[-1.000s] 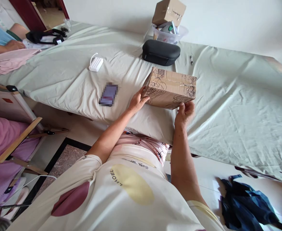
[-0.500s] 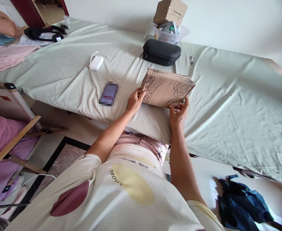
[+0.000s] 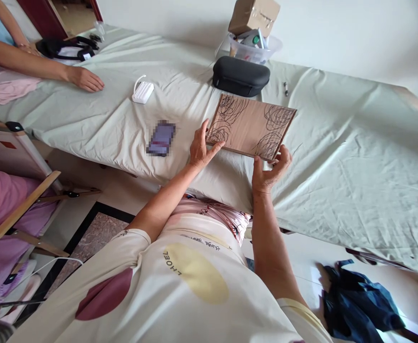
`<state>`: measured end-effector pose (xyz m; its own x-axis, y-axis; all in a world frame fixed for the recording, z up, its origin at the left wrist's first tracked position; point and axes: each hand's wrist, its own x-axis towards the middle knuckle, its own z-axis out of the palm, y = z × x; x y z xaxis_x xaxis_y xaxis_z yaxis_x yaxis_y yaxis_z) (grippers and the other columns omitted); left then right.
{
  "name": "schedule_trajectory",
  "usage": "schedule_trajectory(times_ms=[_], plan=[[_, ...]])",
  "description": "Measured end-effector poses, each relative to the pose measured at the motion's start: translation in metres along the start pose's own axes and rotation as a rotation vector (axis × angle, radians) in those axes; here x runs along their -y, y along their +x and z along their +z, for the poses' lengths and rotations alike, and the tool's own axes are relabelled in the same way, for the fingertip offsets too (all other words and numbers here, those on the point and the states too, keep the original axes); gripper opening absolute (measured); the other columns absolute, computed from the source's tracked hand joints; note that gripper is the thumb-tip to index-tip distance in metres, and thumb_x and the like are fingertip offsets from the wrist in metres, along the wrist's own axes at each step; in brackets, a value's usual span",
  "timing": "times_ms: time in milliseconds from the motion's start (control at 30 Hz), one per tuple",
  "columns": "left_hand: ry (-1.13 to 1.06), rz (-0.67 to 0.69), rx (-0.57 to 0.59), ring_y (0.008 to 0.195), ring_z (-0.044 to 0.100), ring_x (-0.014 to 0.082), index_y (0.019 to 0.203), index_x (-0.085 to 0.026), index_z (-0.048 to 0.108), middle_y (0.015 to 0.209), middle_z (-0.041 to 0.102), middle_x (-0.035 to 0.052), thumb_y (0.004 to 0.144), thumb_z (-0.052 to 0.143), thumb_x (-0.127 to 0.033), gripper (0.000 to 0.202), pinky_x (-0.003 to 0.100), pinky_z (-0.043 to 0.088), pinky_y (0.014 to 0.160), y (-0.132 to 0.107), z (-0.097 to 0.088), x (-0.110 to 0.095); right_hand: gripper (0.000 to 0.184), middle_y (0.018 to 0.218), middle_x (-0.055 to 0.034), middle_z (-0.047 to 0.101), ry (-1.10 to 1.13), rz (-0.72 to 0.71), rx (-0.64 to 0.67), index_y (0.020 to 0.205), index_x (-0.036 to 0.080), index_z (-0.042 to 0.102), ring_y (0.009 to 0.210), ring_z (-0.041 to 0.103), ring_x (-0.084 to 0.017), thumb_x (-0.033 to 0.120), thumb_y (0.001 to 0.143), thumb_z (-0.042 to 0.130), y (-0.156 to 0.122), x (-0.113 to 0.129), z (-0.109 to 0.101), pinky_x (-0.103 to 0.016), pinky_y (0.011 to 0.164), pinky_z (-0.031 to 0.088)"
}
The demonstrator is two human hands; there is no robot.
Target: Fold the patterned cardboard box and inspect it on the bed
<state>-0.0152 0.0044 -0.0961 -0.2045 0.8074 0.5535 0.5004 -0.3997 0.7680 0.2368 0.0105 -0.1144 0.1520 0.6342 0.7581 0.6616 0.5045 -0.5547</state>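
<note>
A flat brown cardboard piece (image 3: 248, 124) has looping black scribbles at its corners. It lies nearly level over the cloth-covered surface, and I cannot tell whether its underside rests on the cloth. My left hand (image 3: 202, 150) grips the near left corner, thumb over the front edge and fingers along the left side. At the near right corner, my right hand (image 3: 269, 172) has its thumb against the front edge and its fingers curled around the right side, partly hidden. A black zippered case (image 3: 241, 76) sits just behind the cardboard.
A phone (image 3: 162, 138) and a white corded block (image 3: 143, 92) lie to the left. Behind stand a clear plastic bin (image 3: 255, 53) and a cardboard box (image 3: 253, 16). A pen (image 3: 285, 89) lies to the right. Another person's hand (image 3: 84, 78) rests at far left near a black headset (image 3: 66, 49).
The cardboard piece has tipped from a tilt with its thick far edge showing to nearly flat, shifting slightly right. The other person's hand has reached out onto the cloth.
</note>
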Motion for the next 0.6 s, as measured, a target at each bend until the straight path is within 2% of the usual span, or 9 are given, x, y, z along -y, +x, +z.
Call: schedule_trajectory(times_ms=[200,333,467,600], plan=[[-0.028,-0.033,-0.019,0.145,0.054,0.0313,0.160,-0.022,0.045,0.148,0.060,0.0180,0.101,0.043,-0.078,0.082,0.043,0.042,0.124,0.002,0.005,0.006,0.051,0.131,-0.0133,0.053,0.016,0.043,-0.015,0.135,0.023,0.062,0.114,0.061,-0.029,0.054,0.095,0.057,0.002,0.003,-0.003,-0.047,0.090,0.058],[0.103,0.009,-0.045,0.153,0.046,0.0337,0.158,-0.020,0.049,0.154,0.058,0.0188,0.104,0.041,-0.072,0.075,0.046,0.038,0.127,0.004,0.008,0.008,0.044,0.129,-0.0117,0.054,-0.030,0.022,-0.048,0.134,0.025,0.065,0.122,0.059,-0.031,0.048,0.097,0.057,0.004,0.003,-0.005,-0.056,0.103,0.054],[0.187,0.167,0.061,0.163,0.031,0.0360,0.156,-0.022,0.055,0.166,0.048,0.0164,0.107,0.041,-0.058,0.062,0.053,0.025,0.133,-0.001,0.010,-0.005,0.040,0.137,-0.0133,0.055,-0.168,-0.027,-0.055,0.134,0.027,0.068,0.136,0.052,-0.036,0.044,0.099,0.056,0.004,0.015,-0.005,-0.067,0.116,0.041],[0.252,0.383,0.224,0.163,0.034,0.0317,0.154,-0.025,0.058,0.164,0.052,0.0127,0.108,0.041,-0.041,0.051,0.055,0.018,0.135,-0.009,0.020,-0.020,0.039,0.143,-0.0138,0.058,-0.280,-0.126,0.125,0.134,0.029,0.070,0.143,0.048,-0.037,0.038,0.097,0.060,0.002,0.037,0.000,-0.068,0.120,0.032]])
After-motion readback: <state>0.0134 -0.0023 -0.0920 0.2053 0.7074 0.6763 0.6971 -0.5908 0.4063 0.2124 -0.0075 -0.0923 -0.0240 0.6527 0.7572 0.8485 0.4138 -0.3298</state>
